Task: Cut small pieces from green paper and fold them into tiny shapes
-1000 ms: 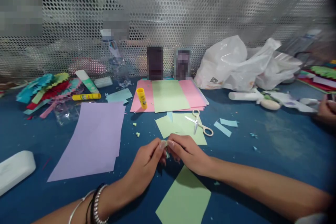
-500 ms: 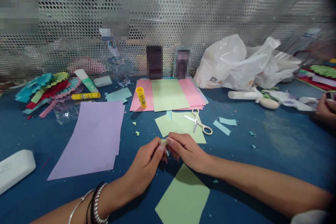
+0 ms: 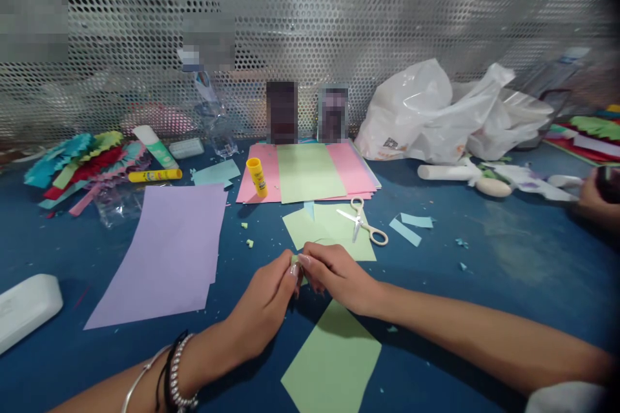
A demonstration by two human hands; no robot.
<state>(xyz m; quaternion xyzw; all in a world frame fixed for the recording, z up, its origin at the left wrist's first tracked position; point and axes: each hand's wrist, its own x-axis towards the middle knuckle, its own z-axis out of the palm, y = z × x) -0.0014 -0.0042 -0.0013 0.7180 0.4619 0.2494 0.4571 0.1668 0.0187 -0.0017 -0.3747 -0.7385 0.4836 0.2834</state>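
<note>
My left hand [image 3: 267, 297] and my right hand [image 3: 336, 274] meet at the centre, fingertips almost touching. Both pinch a small green paper piece [image 3: 294, 259], mostly hidden by the fingers. Below them a green sheet [image 3: 334, 358] lies on the blue table [image 3: 232, 361]. Just beyond my hands is another cut green sheet [image 3: 332, 222], with open white-handled scissors [image 3: 358, 222] resting on its right part. Two tiny green folded bits [image 3: 249, 243] sit to the left of it.
Purple paper [image 3: 159, 258] and a white case [image 3: 29, 310] lie left. An upright yellow glue stick [image 3: 256, 177] stands on pink sheets [image 3: 264, 164]. Blue strips [image 3: 405, 231] and white plastic bags [image 3: 411, 116] are right. Another person's hand [image 3: 593, 200] holds a dark object.
The whole view has shifted slightly, moving things a little left and up. My hands still pinch the green piece, with fingers slightly changed. At the far right, the other person's hand shows more dark object.
</note>
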